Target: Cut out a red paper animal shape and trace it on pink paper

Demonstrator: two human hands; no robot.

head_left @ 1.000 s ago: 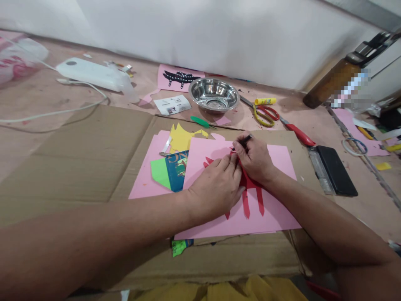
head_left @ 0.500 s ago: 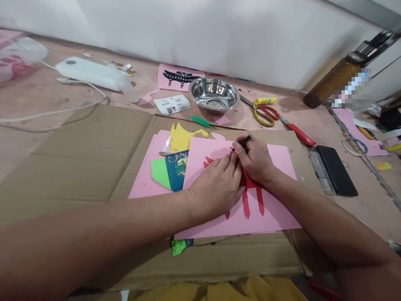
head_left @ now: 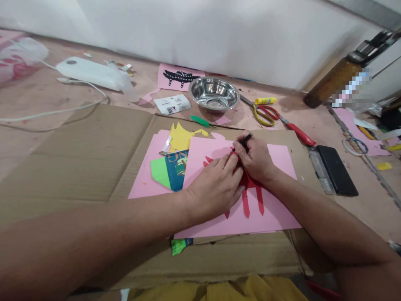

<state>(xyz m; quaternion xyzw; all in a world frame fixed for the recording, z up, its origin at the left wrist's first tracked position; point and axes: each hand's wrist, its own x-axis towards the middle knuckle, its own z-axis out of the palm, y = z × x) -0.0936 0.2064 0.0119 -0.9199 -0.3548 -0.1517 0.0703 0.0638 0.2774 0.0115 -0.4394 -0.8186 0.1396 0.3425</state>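
1. Right hand point(head_left: 255, 156) pinches a black pen point(head_left: 247, 137), its tip by the red paper cutout point(head_left: 251, 182).
2. Left hand point(head_left: 217, 182) lies palm-down over the cutout, fingers together.
3. The cutout rests on a pink sheet point(head_left: 206, 223), atop cardboard point(head_left: 78, 159).

Bowl point(head_left: 214, 96) = glossy metal; red cut-out point(head_left: 249, 182) & pink sheet point(head_left: 205, 223) matt ppr.

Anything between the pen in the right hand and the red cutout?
Nothing visible: the right hand holds the black pen with its tip by the red cutout. The left hand covers part of the cutout.
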